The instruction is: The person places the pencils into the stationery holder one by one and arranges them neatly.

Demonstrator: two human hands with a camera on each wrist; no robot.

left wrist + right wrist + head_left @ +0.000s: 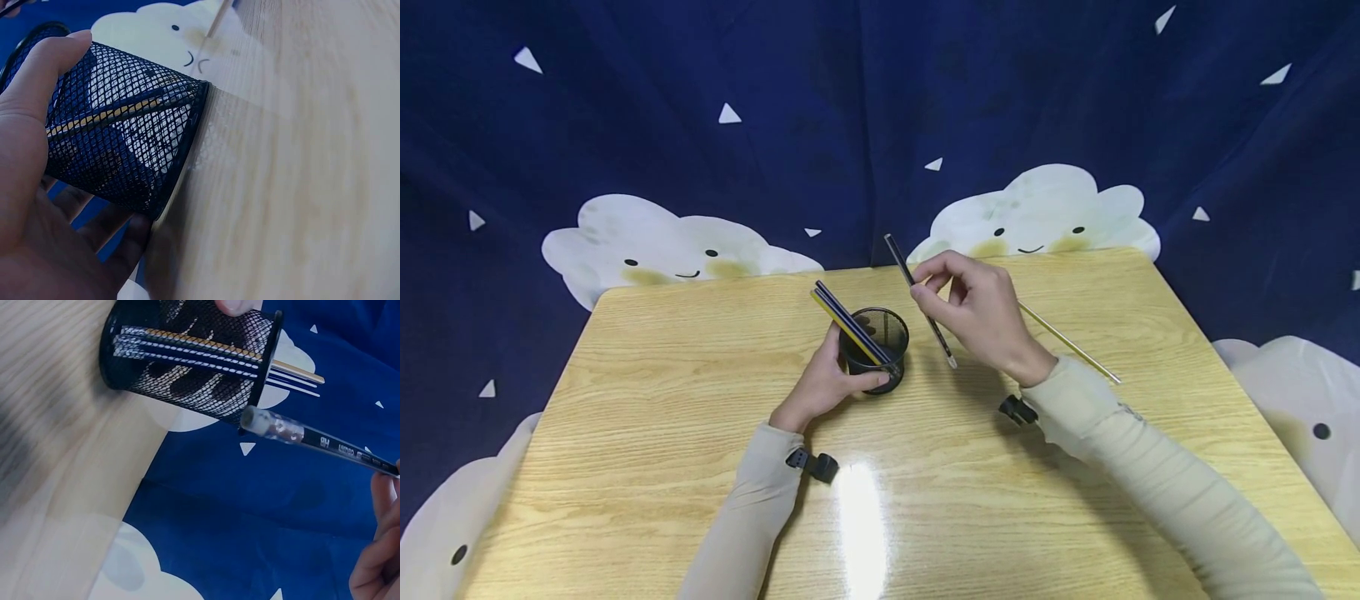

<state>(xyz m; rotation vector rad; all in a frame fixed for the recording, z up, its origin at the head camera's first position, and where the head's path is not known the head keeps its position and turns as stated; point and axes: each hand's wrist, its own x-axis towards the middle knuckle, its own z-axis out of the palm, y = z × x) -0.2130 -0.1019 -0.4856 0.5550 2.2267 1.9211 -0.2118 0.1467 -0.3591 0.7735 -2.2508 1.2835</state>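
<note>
My left hand [829,379] is wrapped round a black mesh pencil cup [125,119] that stands on the table. Its thumb lies near the rim in the left wrist view. Several pencils [194,353], dark ones and a yellow one, lean in the cup with their ends sticking out past the rim. To the right of the cup, my right hand [973,312] pinches a dark pencil [325,440] marked HB between thumb and fingers. That pencil tilts, its eraser end pointing down beside the cup. Another pencil, yellow [1067,342], lies on the table behind the right forearm.
The light wooden table [662,467] carries all of this. Behind it hangs a dark blue curtain [820,100] with white clouds and triangles. Each wrist wears a small black camera, the left one [823,467] just over the tabletop.
</note>
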